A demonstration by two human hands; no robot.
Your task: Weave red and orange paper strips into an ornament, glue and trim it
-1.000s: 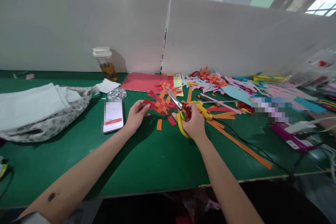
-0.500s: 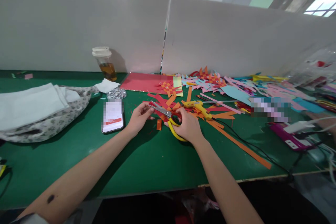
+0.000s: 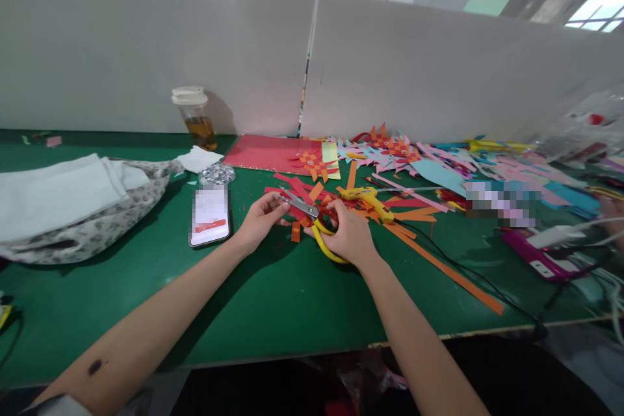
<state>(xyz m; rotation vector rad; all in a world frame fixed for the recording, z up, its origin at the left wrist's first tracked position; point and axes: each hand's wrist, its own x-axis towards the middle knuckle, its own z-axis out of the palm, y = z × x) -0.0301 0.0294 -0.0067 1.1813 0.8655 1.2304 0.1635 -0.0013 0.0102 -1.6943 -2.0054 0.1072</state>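
My right hand [image 3: 351,233] is closed around the yellow handles of a pair of scissors [image 3: 299,204]. The blades point left, slightly parted, with their tips by the fingers of my left hand [image 3: 259,224]. Thumb and fingers of that hand are pinched together, and a bit of red paper strip [image 3: 271,190] shows at the fingertips; most of it is hidden. Loose red and orange paper strips lie behind and under the scissors. A yellow glue gun [image 3: 366,197] rests just beyond my right hand. Farther back sits a woven orange paper fish [image 3: 312,162].
A phone [image 3: 211,216] lies left of my hands, with a lidded cup [image 3: 196,120] behind it. A patterned cloth bag [image 3: 112,227] is at far left. Red sheets [image 3: 263,151] and heaped paper scraps [image 3: 380,155] line the grey partition. At right are a purple power strip [image 3: 539,257] and cables.
Both hands stay almost in place. The left fingers shift slightly by the blade tips, and the red paper there shows a little farther left.
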